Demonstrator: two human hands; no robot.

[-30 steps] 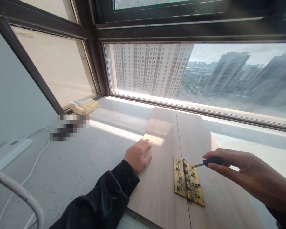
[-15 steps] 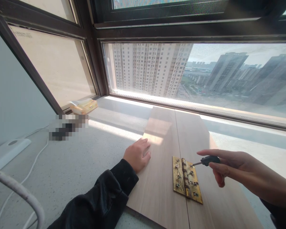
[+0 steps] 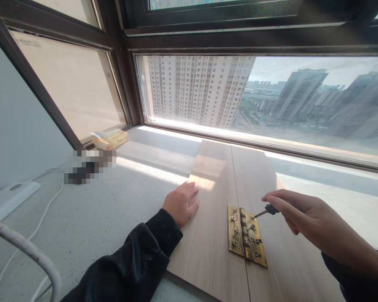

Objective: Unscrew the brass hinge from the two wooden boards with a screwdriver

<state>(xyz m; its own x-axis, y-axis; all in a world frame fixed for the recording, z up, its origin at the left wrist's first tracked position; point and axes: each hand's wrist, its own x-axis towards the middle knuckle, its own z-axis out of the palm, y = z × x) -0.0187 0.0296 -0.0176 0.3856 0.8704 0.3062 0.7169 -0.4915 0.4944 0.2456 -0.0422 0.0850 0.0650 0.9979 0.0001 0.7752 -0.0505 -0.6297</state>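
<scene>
Two light wooden boards [image 3: 208, 247] lie side by side on a speckled stone sill. A brass hinge [image 3: 245, 235] spans their seam, with several screws in it. My left hand [image 3: 180, 203] rests flat on the left board's edge, fingers together, holding nothing. My right hand [image 3: 297, 212] grips a small black-handled screwdriver [image 3: 267, 211]. The screwdriver's tip sits at a screw in the upper part of the hinge's right leaf.
A yellow tissue pack [image 3: 111, 139] lies in the window corner at the back left. A white power strip [image 3: 9, 197] and white cables [image 3: 28, 247] lie at the left. A wide window [image 3: 258, 96] with a dark frame runs along the back.
My right hand has shifted slightly up and closer to the hinge, its fingers closing more over the screwdriver handle. My left hand and the boards have stayed put.
</scene>
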